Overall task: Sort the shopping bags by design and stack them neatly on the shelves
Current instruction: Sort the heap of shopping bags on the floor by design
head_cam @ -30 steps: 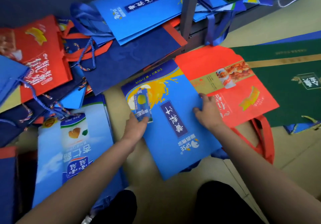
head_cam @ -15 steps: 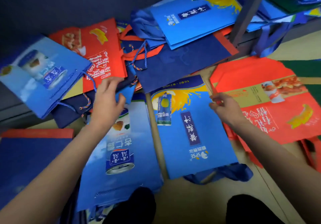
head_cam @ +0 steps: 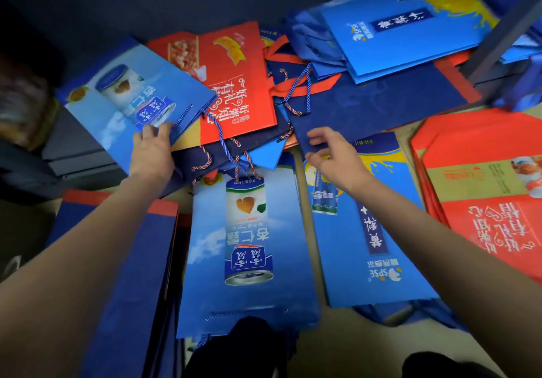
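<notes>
Head view — your left hand [head_cam: 152, 155] grips the sky-blue can bag [head_cam: 132, 96] at frame left, your right hand [head_cam: 334, 157] pinches the navy bag [head_cam: 378, 105] at upper centre — both atop the floor pile.

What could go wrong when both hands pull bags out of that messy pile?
The left hand holds the sky-blue can bag whose rope handles lie tangled across other bags, so they might snag and drag those along. The right hand pinches the navy bag, which lies under the bright blue juice bags; pulling it could slide that stack off.
</notes>
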